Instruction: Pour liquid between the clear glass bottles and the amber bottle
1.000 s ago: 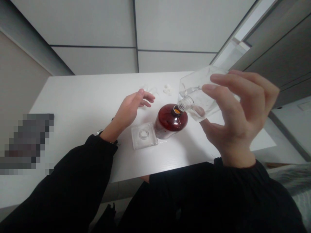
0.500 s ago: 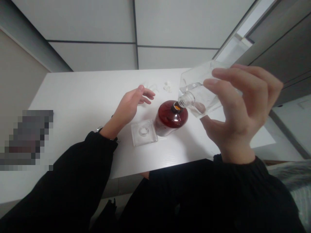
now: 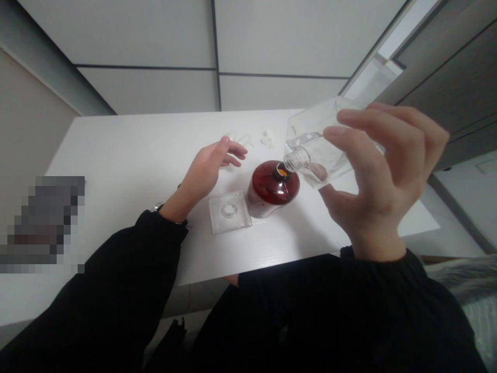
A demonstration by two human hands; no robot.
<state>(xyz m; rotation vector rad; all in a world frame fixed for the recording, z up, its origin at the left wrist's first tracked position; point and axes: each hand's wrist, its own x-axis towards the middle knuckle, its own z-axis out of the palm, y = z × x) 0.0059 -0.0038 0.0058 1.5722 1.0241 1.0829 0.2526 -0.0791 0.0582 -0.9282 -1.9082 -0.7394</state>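
Observation:
My right hand (image 3: 382, 160) grips a clear, square-sided bottle (image 3: 330, 147), tipped so its threaded neck points down and left. That neck meets the open mouth of a dark red-brown bottle (image 3: 274, 186), which stands upright on the table and shows orange inside its opening. I cannot make out whether liquid is running between the two. Left of the brown bottle, my left hand (image 3: 212, 163) hovers with fingers stretched out and nothing in it. Just below that hand stands another clear square bottle (image 3: 231, 213) with its round mouth facing up.
On the white table (image 3: 124, 150), small whitish clear pieces (image 3: 267, 139) lie behind the brown bottle. A pixelated dark object (image 3: 44, 223) is at the left edge. Pale panels (image 3: 155, 31) rise behind the table. The table's front edge runs close to my lap.
Almost nothing differs. The right hand and the tipped bottle have shifted very slightly left, while the left hand stays in place.

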